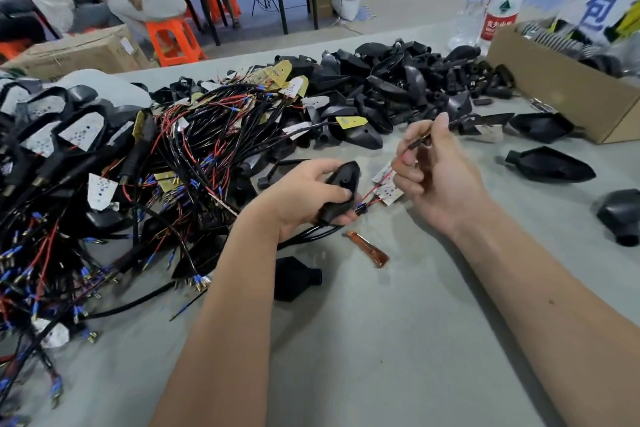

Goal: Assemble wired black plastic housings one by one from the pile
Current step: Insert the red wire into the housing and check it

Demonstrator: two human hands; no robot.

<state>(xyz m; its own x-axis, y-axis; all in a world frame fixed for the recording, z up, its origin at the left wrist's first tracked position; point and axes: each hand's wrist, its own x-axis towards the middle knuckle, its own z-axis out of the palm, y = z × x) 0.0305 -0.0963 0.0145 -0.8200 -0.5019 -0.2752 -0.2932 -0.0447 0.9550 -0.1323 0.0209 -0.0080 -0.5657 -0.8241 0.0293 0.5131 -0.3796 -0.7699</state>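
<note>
Near the table's middle, beside the tangled wire pile (145, 163), the left hand (304, 198) grips a black housing (341, 191) steady while the right hand (433, 170) pinches its wire (420, 141) taut for threading.

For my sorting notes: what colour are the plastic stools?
Bright orange plastic stools, seen best in the head view.

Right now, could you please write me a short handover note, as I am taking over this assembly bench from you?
Left hand grips one black housing, cable trailing from its neck.
Right hand pinches a thin dark lead; red wires run down to the small white boards beside the housing.
Wired pile lies left, empty housings behind, a few loose at right.
Boards are not yet seated; most of the pile remains.
</note>
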